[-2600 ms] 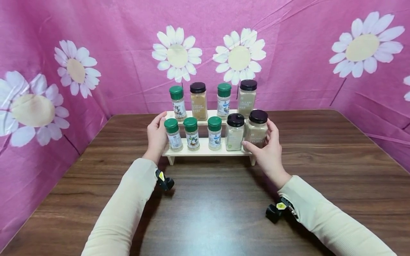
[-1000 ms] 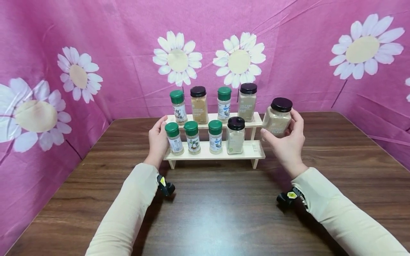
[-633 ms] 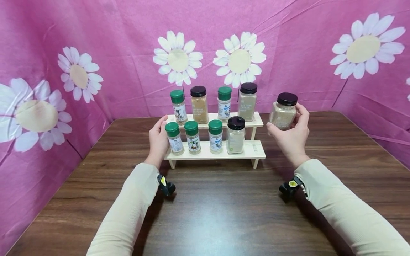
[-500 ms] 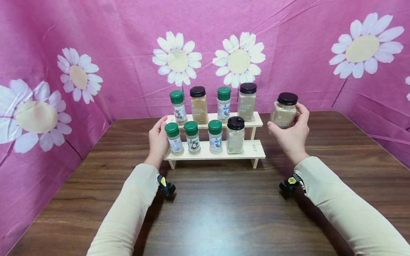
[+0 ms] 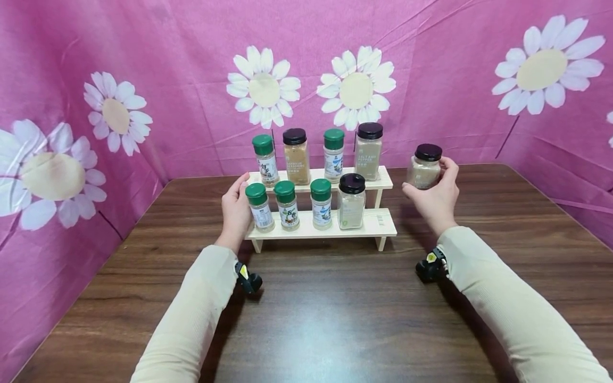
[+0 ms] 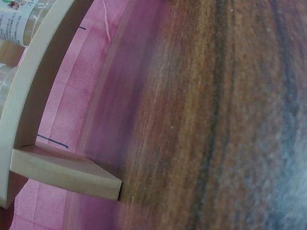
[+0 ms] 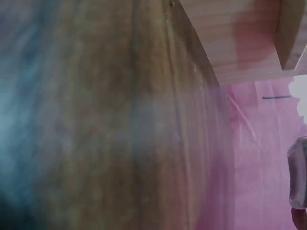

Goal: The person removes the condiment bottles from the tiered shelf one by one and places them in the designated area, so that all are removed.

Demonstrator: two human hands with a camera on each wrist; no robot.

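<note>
My right hand (image 5: 436, 199) grips a square clear jar (image 5: 424, 173) with a black lid, right of the two-tier wooden spice rack (image 5: 371, 226). The jar's contents are light brown; only its side shows at the edge of the right wrist view. My left hand (image 5: 234, 210) holds the rack's left end, its thumb mostly hidden. On the lower tier stand green-capped shakers, one a five-spice shaker (image 5: 289, 211), and a black-lidded square jar (image 5: 351, 205) near the right. The upper tier bears two green-capped shakers, a barbecue seasoning jar (image 5: 297, 159) and a salt and pepper jar (image 5: 369, 154).
The rack stands on a dark wood-grain table (image 5: 306, 308). Behind it hangs a pink cloth (image 5: 445, 80) printed with white daisies. Bare shelf shows at the lower tier's right end. A rack leg (image 6: 72, 172) appears in the left wrist view.
The right hand has lifted the black-lidded jar off the lower tier's right end and moved it right; it has just sunk slightly and moved farther back. The left hand stays at the rack.
</note>
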